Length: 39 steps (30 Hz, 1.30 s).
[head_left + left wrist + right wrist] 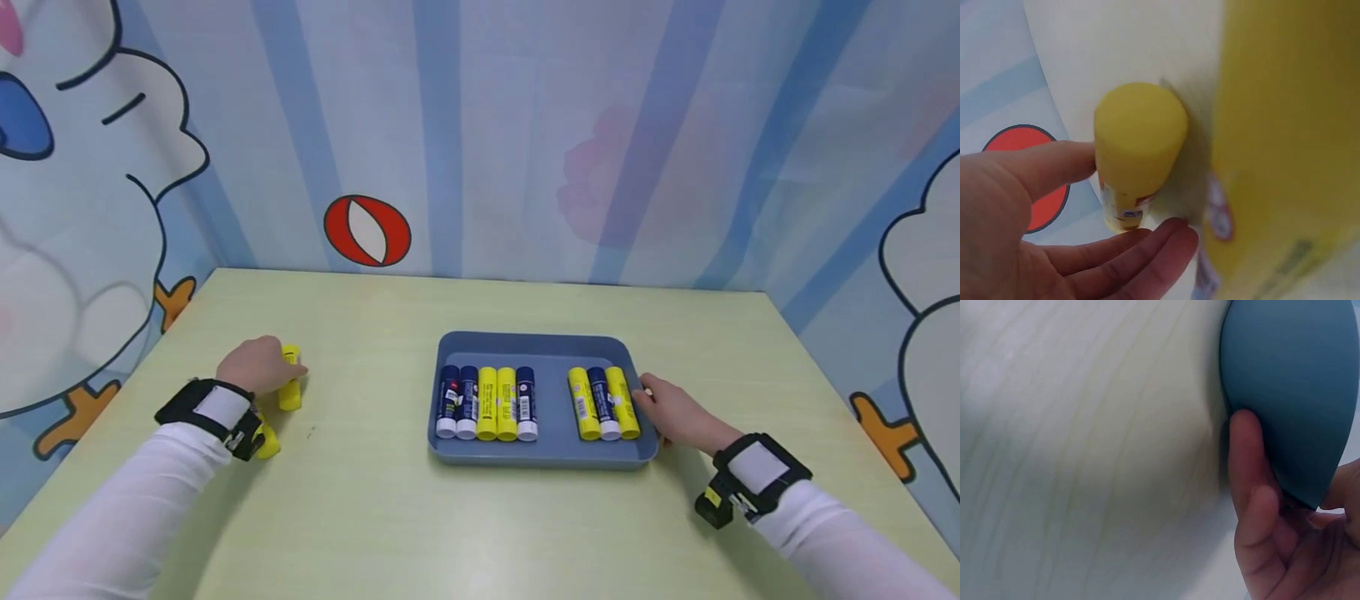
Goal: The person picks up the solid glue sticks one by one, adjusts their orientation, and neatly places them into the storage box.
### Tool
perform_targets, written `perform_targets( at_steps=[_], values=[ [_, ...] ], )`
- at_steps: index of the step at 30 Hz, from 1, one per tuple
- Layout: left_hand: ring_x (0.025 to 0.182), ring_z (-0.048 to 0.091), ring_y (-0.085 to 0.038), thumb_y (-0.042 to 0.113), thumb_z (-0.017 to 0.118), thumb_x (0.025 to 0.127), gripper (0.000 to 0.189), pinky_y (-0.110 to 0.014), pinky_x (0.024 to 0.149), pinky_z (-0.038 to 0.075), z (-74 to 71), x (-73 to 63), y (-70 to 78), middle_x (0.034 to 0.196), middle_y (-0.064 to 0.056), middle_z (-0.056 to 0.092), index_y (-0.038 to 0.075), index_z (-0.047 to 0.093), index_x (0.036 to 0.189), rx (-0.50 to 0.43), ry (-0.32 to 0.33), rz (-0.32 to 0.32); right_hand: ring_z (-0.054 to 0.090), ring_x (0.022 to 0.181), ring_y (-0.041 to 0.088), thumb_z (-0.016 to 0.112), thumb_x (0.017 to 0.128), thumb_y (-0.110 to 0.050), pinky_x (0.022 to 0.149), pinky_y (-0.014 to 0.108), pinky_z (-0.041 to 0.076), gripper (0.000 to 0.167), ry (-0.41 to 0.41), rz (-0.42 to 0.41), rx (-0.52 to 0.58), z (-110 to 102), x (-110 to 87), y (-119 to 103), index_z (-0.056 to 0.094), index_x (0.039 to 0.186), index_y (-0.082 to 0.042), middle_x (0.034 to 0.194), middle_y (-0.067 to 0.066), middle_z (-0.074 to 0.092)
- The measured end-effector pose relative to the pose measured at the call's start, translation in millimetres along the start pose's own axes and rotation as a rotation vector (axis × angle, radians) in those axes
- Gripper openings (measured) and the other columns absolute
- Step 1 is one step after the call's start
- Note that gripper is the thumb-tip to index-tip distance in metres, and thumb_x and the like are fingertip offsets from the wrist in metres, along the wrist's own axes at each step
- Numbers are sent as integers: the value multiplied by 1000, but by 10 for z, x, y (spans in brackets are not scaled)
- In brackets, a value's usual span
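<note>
At the table's left, my left hand (251,367) reaches around a yellow glue stick (290,396). The left wrist view shows the thumb (1066,164) against one side of this glue stick (1138,150), with the other fingers bent at its far end. A second yellow glue stick (267,442) lies just under the left wrist and looms large in that wrist view. My right hand (678,412) grips the right edge of a blue-grey tray (553,454), thumb at the rim and fingers underneath along the outer wall (1291,394).
Inside the tray, several blue and yellow glue sticks (487,404) line up at the left. Three more, two yellow and one blue (602,404), lie side by side at the right. A patterned backdrop (495,150) rises behind the pale table (360,500).
</note>
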<state>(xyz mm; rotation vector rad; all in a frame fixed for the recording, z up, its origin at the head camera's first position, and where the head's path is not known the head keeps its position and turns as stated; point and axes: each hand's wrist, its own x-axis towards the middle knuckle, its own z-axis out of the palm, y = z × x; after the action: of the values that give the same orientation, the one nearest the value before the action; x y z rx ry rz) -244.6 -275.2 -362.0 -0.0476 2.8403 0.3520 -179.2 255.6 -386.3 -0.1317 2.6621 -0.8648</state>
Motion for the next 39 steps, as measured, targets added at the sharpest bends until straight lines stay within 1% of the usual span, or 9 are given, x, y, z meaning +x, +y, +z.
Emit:
perform_targets(
  at_steps=[7,10,15,19,22,25,30,34,39],
  values=[
    [70,54,-27,22,62,90,36,-32,57,43,16,30,41,83,-19,55,-12,51,99,-17,-36,-15,49,54,19,38,105,-14,49,34,49,21,-9,2,-7,2,14,-21,43,113,5,73,9,46],
    [71,55,-26,23,63,90,39,-31,58,44,6,15,37,85,-19,58,-14,56,102,-67,-45,13,49,54,19,37,106,-15,49,34,49,22,-9,-5,-9,-1,16,-25,43,112,5,73,9,45],
    [83,54,-27,29,61,93,51,-31,67,44,-29,-37,83,101,-22,59,-16,55,118,-272,-82,38,47,55,19,37,106,-18,50,34,47,23,-16,-7,-6,-21,8,-23,44,108,4,71,9,46],
    [92,52,-27,32,58,96,54,-34,73,43,-57,-76,216,113,-23,55,-11,48,128,-456,-128,81,53,58,19,39,106,-21,50,34,48,27,-43,-12,10,-86,3,5,48,104,4,76,9,52],
    [98,52,-29,33,58,97,54,-36,76,47,-74,-127,377,120,-23,51,-5,45,132,-548,-182,126,60,63,21,39,105,-24,51,35,48,34,-72,-22,26,-184,3,13,54,106,6,82,9,58],
    [103,52,-32,33,59,97,53,-37,75,52,-75,-192,573,125,-23,50,-1,44,136,-599,-214,181,63,69,22,39,105,-26,54,35,48,39,-58,-38,-33,-294,-1,-44,56,112,9,85,9,61],
    [100,53,-31,29,61,96,48,-34,69,55,-47,-285,942,120,-19,51,4,49,136,-621,-187,285,60,80,26,44,104,-27,68,39,50,38,111,-101,-206,-397,-3,-319,57,116,6,96,15,64],
    [92,57,-28,23,65,95,42,-32,64,56,8,-364,1266,112,-15,55,5,55,132,-572,-148,410,59,94,30,47,104,-28,78,44,50,36,188,-186,-153,-355,-18,-621,57,122,2,109,17,63],
    [91,58,-21,17,70,91,38,-27,70,54,108,-501,1628,106,-6,61,6,62,127,-387,-63,620,58,106,30,47,104,-30,87,46,49,38,134,-310,-26,-209,-27,-959,53,128,-1,118,15,61]
  ],
)
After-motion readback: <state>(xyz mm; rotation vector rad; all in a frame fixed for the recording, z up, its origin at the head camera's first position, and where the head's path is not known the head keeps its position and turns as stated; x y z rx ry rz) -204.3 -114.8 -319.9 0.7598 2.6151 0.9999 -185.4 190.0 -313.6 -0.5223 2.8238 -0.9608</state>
